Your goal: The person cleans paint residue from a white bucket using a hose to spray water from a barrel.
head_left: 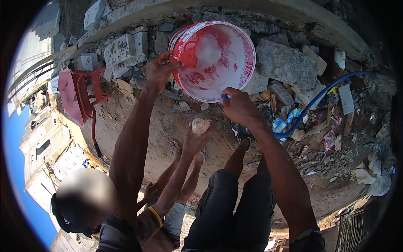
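A red bucket (pixel 233 77) with white residue smeared over its inner wall stands in front of me, its mouth facing me. Pale liquid or residue shows inside. My left hand (pixel 160 69) is closed on the bucket's left rim, thumb toward the inside. Near the bucket's lower rim, my right hand (pixel 240 105) wraps around the end of a blue hose (pixel 312 97). Part of the hose is hidden behind my right forearm. Between my arms, another person's hand (pixel 196 140) holds a clear bottle (pixel 200 126), seen end-on, below the bucket.
Broken concrete blocks (pixel 287 63) lie around the bucket, against a concrete edge (pixel 319 21). A red wheelbarrow (pixel 77 92) is at the left. Litter (pixel 329 138) and rubble cover the ground at right. The other person (pixel 157 214) is close on my left.
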Motion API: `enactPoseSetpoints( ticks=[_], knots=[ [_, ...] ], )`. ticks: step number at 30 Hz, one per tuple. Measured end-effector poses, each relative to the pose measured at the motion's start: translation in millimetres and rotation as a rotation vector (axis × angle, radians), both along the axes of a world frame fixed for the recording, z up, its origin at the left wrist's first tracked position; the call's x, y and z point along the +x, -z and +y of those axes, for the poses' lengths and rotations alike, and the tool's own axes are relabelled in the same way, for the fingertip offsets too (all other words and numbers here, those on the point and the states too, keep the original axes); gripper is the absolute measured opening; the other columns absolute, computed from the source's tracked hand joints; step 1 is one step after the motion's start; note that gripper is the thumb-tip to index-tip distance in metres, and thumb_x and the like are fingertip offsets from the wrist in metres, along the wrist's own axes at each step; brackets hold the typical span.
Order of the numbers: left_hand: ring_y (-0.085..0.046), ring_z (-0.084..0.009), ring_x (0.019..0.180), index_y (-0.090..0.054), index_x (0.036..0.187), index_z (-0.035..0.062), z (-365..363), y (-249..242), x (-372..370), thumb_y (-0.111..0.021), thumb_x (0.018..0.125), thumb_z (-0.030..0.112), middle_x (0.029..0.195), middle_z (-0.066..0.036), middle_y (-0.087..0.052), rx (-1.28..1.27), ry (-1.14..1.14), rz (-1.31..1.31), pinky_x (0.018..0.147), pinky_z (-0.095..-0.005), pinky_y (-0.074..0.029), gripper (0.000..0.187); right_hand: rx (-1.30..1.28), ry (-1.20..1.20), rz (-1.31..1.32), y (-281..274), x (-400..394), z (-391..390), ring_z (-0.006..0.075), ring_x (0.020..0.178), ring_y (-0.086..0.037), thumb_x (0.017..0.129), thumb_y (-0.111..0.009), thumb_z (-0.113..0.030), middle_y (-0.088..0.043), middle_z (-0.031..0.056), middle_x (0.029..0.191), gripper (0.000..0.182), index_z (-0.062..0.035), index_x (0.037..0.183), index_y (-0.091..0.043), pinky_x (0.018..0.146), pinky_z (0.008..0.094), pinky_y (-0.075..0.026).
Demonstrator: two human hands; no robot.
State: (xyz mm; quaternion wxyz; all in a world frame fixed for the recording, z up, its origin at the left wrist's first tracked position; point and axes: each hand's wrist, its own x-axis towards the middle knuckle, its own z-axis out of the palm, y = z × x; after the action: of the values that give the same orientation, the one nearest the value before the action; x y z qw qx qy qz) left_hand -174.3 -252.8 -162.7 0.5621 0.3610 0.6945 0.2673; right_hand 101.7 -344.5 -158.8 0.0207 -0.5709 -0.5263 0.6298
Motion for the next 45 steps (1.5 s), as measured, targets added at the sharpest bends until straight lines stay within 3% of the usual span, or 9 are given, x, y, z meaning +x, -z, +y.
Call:
enactPoseSetpoints(
  ticks=[7,10,15,24,27,33,37,39,45],
  knots=[
    [-0.062,-0.0158,0.095,-0.053,0.127,-0.0007,2.8,-0.1,-0.6,-0.076,0.077,0.006,0.109,-0.005,-0.056,0.014,0.078,0.035,0.084,-0.0297,-0.051,0.055,0.064,-0.168,0.074,-24.9,-16.0,-23.8,0.0425,0.116,-0.055,0.095,-0.050,-0.019,-0.058,0.0278,0.122,0.038,-0.0014,0.128,-0.056,0.100,0.0456,-0.043],
    [-0.063,-0.0180,0.091,-0.054,0.126,-0.0029,5.0,1.3,0.1,-0.082,0.070,0.006,0.106,-0.010,-0.061,0.033,0.021,-0.018,0.081,-0.0301,-0.053,0.063,0.076,-0.100,0.108,-29.9,-24.1,-39.9,0.0427,0.112,-0.058,0.093,-0.051,-0.016,-0.062,0.0282,0.114,0.038,0.0010,0.126,-0.056,0.098,0.0462,-0.045],
    [-0.062,-0.0175,0.090,-0.054,0.125,-0.0033,7.5,0.6,0.9,-0.082,0.071,0.006,0.106,-0.010,-0.060,0.019,-0.008,-0.015,0.080,-0.0292,-0.054,0.062,0.005,-0.107,0.161,-37.0,-34.0,-33.9,0.0443,0.100,-0.062,0.088,-0.056,-0.013,-0.064,0.0310,0.100,0.033,0.0030,0.116,-0.062,0.087,0.0463,-0.051],
    [-0.062,-0.0163,0.088,-0.055,0.125,-0.0051,7.9,3.7,2.5,-0.082,0.070,0.005,0.104,-0.008,-0.056,0.034,-0.007,-0.029,0.076,-0.0286,-0.055,0.062,0.073,-0.228,0.137,-9.4,-53.3,-29.7,0.0414,0.099,-0.064,0.086,-0.060,-0.018,-0.065,0.0294,0.103,0.031,0.0020,0.109,-0.067,0.086,0.0444,-0.052],
    [-0.063,-0.0146,0.088,-0.054,0.128,-0.0031,6.5,2.2,2.3,-0.078,0.076,0.003,0.105,-0.006,-0.061,0.035,0.013,0.011,0.080,-0.0289,-0.053,0.057,-0.032,-0.168,0.080,-15.8,-58.1,-22.9,0.0412,0.099,-0.064,0.087,-0.060,-0.018,-0.065,0.0295,0.103,0.031,0.0022,0.109,-0.067,0.086,0.0446,-0.052],
    [-0.062,-0.0132,0.088,-0.058,0.125,-0.0020,5.3,7.3,-3.4,-0.080,0.073,0.002,0.100,-0.003,-0.058,0.066,0.004,-0.015,0.078,-0.0265,-0.052,0.057,-0.072,-0.201,0.064,-36.3,-65.0,-1.4,0.0414,0.099,-0.064,0.087,-0.059,-0.019,-0.064,0.0300,0.105,0.032,0.0039,0.108,-0.066,0.087,0.0448,-0.052],
    [-0.062,-0.0166,0.090,-0.054,0.126,-0.0055,7.7,5.5,-2.2,-0.084,0.067,0.006,0.106,-0.009,-0.056,0.035,-0.006,-0.005,0.075,-0.0280,-0.053,0.067,0.009,-0.240,0.080,-39.0,-70.8,3.9,0.0423,0.100,-0.064,0.086,-0.059,-0.019,-0.064,0.0315,0.105,0.033,0.0070,0.106,-0.065,0.086,0.0465,-0.052],
    [-0.062,-0.0161,0.090,-0.054,0.126,-0.0056,8.8,5.8,-0.9,-0.084,0.067,0.006,0.106,-0.009,-0.056,0.038,-0.010,-0.007,0.075,-0.0280,-0.053,0.067,-0.124,-0.304,0.069,-52.6,-69.4,13.8,0.0430,0.098,-0.065,0.084,-0.061,-0.019,-0.064,0.0331,0.102,0.035,0.0100,0.103,-0.065,0.083,0.0478,-0.053],
    [-0.061,-0.0117,0.087,-0.057,0.126,-0.0004,10.8,-3.4,7.0,-0.081,0.074,0.005,0.098,-0.002,-0.058,0.028,0.006,0.000,0.077,-0.0257,-0.050,0.058,-0.006,-0.447,0.065,-37.6,-87.7,14.3,0.0383,0.095,-0.068,0.081,-0.062,-0.014,-0.068,0.0281,0.097,0.027,0.0070,0.097,-0.069,0.081,0.0459,-0.055]
  ],
)
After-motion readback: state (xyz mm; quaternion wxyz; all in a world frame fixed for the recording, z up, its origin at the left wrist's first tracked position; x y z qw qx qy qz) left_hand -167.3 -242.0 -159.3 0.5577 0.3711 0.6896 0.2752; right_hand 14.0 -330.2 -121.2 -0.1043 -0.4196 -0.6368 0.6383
